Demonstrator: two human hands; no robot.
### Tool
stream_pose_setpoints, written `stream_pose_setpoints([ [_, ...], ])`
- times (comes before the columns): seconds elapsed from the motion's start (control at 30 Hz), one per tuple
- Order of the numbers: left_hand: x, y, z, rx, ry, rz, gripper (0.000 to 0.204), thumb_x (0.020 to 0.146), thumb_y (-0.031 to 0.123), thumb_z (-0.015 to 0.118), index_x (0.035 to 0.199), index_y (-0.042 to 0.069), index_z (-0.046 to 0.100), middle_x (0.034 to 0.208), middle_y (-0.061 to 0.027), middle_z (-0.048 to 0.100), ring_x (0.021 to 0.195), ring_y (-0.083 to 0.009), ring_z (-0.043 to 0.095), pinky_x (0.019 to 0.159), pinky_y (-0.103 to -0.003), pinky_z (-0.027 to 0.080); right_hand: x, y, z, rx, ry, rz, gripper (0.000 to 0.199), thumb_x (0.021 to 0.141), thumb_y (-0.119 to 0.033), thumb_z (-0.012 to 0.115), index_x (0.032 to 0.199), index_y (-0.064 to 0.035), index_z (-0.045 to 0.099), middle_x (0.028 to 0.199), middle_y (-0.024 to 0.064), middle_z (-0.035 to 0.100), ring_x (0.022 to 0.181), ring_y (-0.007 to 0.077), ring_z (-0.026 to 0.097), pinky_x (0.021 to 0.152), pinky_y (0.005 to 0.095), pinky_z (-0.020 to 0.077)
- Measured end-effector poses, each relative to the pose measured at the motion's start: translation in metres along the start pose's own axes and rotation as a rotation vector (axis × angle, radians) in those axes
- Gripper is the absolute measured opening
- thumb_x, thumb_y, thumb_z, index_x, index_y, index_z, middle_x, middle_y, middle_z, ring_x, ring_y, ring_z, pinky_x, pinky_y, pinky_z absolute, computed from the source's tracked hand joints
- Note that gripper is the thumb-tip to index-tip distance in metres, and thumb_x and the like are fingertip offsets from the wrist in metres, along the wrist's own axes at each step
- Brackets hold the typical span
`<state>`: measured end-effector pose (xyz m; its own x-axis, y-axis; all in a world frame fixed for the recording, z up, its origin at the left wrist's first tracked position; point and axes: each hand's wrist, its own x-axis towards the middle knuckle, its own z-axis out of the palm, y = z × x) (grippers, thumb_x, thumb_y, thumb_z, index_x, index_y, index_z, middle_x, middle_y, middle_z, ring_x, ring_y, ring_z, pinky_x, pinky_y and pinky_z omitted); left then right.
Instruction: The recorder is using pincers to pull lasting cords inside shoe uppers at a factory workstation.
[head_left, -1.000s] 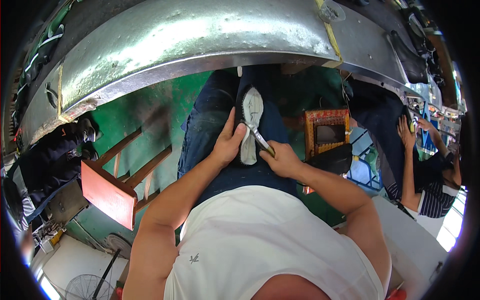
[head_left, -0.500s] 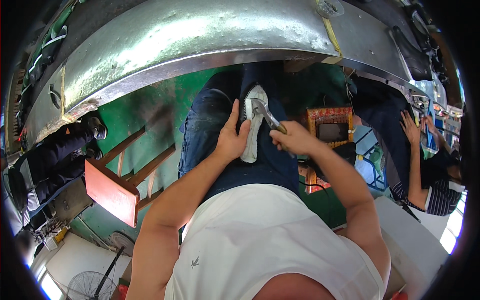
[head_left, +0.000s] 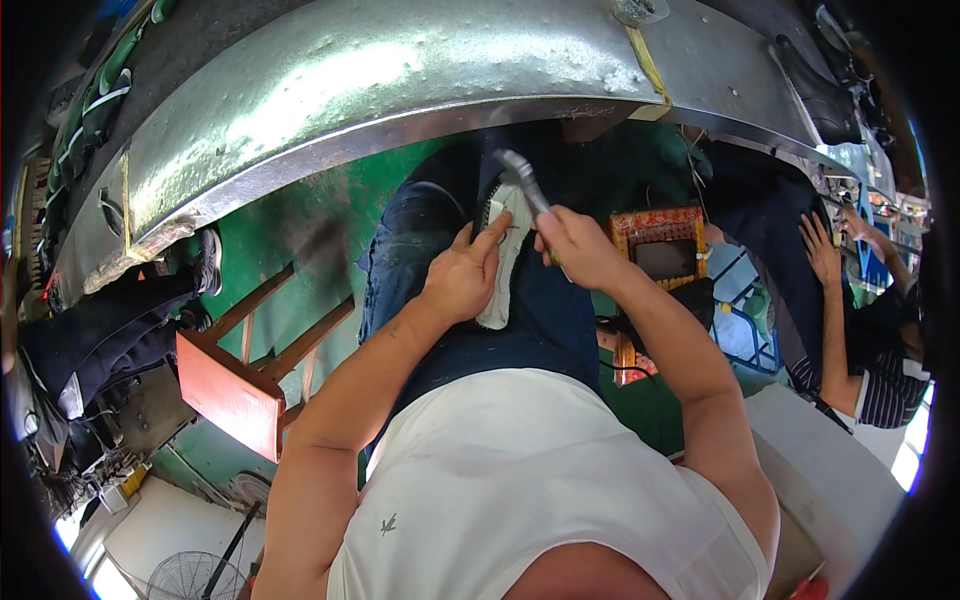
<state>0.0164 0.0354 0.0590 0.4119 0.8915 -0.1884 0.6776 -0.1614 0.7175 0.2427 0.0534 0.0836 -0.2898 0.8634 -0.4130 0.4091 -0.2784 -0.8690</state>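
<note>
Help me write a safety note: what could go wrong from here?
The metal tool in the right hand might strike the left hand, whose fingers touch the white shoe-shaped piece. That piece is over the person's blue trousers, so a slip might hit a leg.

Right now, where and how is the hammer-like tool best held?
Probably by the handle of the hammer-like tool, from the right: its head points away from the person, and the handle slants back rightward into the right hand. The left hand, on the white shoe piece, crowds the other side.
</note>
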Motion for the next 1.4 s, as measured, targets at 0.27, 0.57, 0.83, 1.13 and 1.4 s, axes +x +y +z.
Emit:
stream_pose_setpoints([
  [0.27, -0.008, -0.013, 0.002, -0.022, 0.010, 0.048, 0.054, 0.103, 0.027, 0.046, 0.155, 0.024, 0.033, 0.144, -0.0326, 0.046, 0.114, -0.0480, 0.061, 0.096, -0.048, 0.051, 0.007, -0.010, -0.005, -0.315, -0.144, 0.009, 0.047, 0.105, -0.039, 0.043, 0.087, 0.0017, 0.059, 0.072, 0.0107, 0.064, 0.062, 0.0194, 0.065, 0.061, 0.0348, 0.0508],
  [0.57, -0.010, -0.011, 0.007, -0.216, -0.130, -0.309, 0.092, 0.096, 0.037, 0.061, 0.158, 0.000, 0.003, 0.148, -0.0328, 0.042, 0.130, -0.0447, 0.052, 0.110, -0.043, 0.040, -0.034, 0.007, 0.013, -0.619, -0.149, -0.058, 0.046, 0.105, -0.040, 0.043, 0.101, 0.0030, 0.059, 0.087, 0.0249, 0.068, 0.083, 0.0455, 0.066, 0.077, 0.0515, 0.0515],
  [0.83, -0.025, -0.017, -0.006, -0.678, -0.312, -0.175, 0.107, 0.092, 0.020, 0.067, 0.158, 0.007, -0.017, 0.158, -0.0262, 0.029, 0.145, -0.0311, 0.036, 0.117, -0.033, 0.029, -0.041, -0.012, 0.001, -0.501, -0.206, 0.090, 0.046, 0.105, -0.041, 0.043, 0.103, 0.0020, 0.059, 0.090, 0.0277, 0.067, 0.088, 0.0473, 0.064, 0.079, 0.0528, 0.0497],
  [1.13, 0.017, -0.026, -0.002, -0.829, -0.114, -0.346, 0.064, 0.097, 0.029, 0.067, 0.145, -0.003, 0.040, 0.128, -0.0172, 0.061, 0.115, -0.0226, 0.060, 0.099, -0.034, 0.048, -0.057, 0.052, 0.028, 0.042, 0.009, 0.008, 0.044, 0.107, -0.039, 0.042, 0.102, 0.0019, 0.057, 0.083, 0.0125, 0.066, 0.069, 0.0243, 0.067, 0.068, 0.0359, 0.0526],
  [1.4, -0.008, 0.065, -0.110, -1.680, -0.087, 0.039, 0.072, 0.101, 0.055, 0.050, 0.149, 0.003, 0.037, 0.139, -0.0144, 0.056, 0.125, -0.0267, 0.058, 0.105, -0.040, 0.048, -0.055, 0.102, 0.026, 0.077, 0.184, -0.249, 0.047, 0.108, -0.040, 0.037, 0.104, 0.0020, 0.058, 0.083, 0.0098, 0.065, 0.069, 0.0159, 0.065, 0.065, 0.0319, 0.0526],
])
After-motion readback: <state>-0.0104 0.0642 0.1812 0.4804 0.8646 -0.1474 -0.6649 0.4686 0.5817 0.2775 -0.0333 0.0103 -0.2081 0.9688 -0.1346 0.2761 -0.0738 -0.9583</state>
